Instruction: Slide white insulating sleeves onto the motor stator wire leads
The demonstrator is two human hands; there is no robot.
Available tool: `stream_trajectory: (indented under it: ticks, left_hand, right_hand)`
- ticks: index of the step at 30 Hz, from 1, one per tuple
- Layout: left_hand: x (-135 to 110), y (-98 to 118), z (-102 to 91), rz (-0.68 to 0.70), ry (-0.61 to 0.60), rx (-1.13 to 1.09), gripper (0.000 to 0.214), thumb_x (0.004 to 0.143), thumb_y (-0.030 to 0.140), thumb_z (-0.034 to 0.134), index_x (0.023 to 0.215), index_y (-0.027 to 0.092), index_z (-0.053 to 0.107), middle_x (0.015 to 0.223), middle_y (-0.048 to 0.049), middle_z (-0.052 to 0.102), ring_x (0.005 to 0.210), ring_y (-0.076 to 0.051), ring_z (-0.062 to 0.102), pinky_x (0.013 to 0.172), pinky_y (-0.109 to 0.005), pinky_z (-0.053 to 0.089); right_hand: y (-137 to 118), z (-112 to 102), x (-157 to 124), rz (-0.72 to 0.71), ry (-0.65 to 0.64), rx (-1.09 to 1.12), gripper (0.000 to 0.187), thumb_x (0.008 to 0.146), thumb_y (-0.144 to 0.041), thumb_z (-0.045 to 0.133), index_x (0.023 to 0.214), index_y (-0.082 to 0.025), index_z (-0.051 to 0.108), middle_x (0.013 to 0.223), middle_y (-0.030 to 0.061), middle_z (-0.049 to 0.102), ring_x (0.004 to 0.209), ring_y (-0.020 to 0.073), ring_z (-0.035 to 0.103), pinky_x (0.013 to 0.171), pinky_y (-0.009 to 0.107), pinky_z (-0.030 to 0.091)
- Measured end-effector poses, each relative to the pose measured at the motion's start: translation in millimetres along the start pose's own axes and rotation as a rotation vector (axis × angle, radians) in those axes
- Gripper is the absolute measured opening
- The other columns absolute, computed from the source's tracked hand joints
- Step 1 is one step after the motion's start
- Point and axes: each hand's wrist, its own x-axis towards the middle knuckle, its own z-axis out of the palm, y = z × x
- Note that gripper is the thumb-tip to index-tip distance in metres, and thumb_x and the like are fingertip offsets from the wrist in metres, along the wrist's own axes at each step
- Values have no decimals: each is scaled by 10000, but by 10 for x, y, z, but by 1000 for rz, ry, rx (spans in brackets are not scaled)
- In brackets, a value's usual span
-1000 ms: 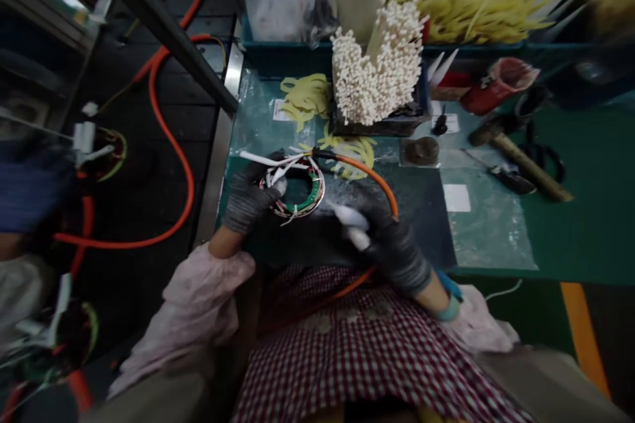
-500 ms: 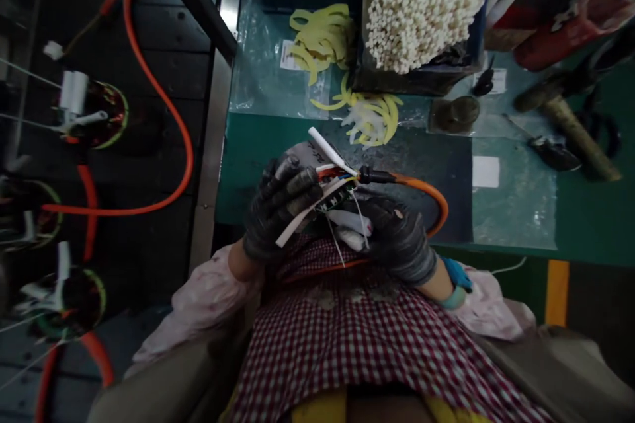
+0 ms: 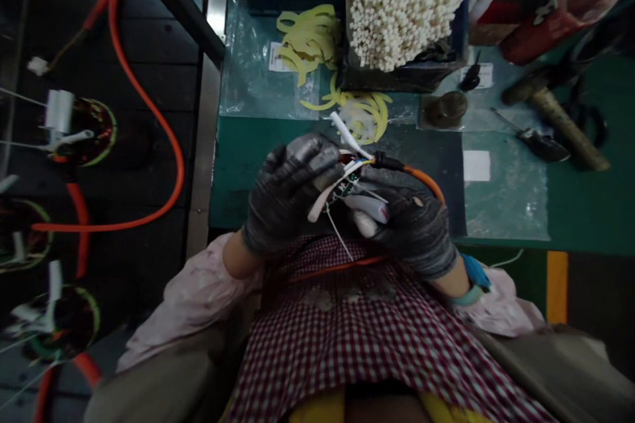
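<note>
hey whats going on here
A person wearing dark grey gloves is working at a green bench. Their left hand and right hand hold a small wired part up between them, with a white sleeve sticking out and an orange cable running from it. Ahead stands a dense bundle of white tubes, with yellow strips lying on clear plastic. To the left of the bench sit wired rings with orange cables.

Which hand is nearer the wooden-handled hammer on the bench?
Right hand: it is below and to the left of the hammer. The left hand is farther left, on the right hand's far side.
</note>
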Motion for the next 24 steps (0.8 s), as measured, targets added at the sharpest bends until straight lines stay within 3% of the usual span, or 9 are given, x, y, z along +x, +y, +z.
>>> stream_trajectory:
  ticks: [3,6,9,15,19,24]
  left_hand:
    - [280,58,-30,34,-50,6,545,1189,499,528,1670,273,648,1693,-111,707,1671,-319,592,1406,-556,440]
    - [519,97,-14,-4,-95,19,519,1216,396,433,1679,297,646,1716,-95,688,1658,-314,607,1379,-565,477]
    - [731,108,-9,-42,-170,11,500,1209,321,456,1662,300,667,1728,-85,677,1663,-308,604,1376,-543,490]
    - [1183,102,-72,-94,-322,40,487,1220,294,461,1630,168,693,1623,-163,749,1511,-348,735,1283,-543,598]
    - [1401,135,-101,-136,-404,42,463,1196,268,512,1591,176,737,1568,-164,783,1439,-370,776,1247,-552,632]
    - [1512,205,-124,-201,-463,77,452,1193,239,508,1572,198,751,1533,-142,797,1393,-361,786,1230,-540,632]
  right_hand:
    - [22,-42,32,-53,56,-114,363,1050,-375,810,1406,-316,853,1443,95,851,1436,361,779,1302,614,641]
    - [4,-71,60,-47,36,-118,342,1051,-346,799,1390,-343,851,1463,89,838,1501,373,737,1365,664,573]
    - [0,-99,67,-31,65,-181,368,1062,-360,778,1425,-329,826,1515,91,823,1524,359,729,1340,618,600]
    - [164,-93,115,94,111,-359,384,1094,-475,739,1371,-237,861,1348,147,890,1125,348,859,969,529,731]
    - [229,-75,215,181,98,-365,337,1086,-469,752,1292,-238,886,1176,135,897,1029,308,831,964,455,697]
    - [222,-56,242,258,123,-276,379,1069,-532,719,1203,-240,919,1086,133,889,981,335,825,935,503,704]
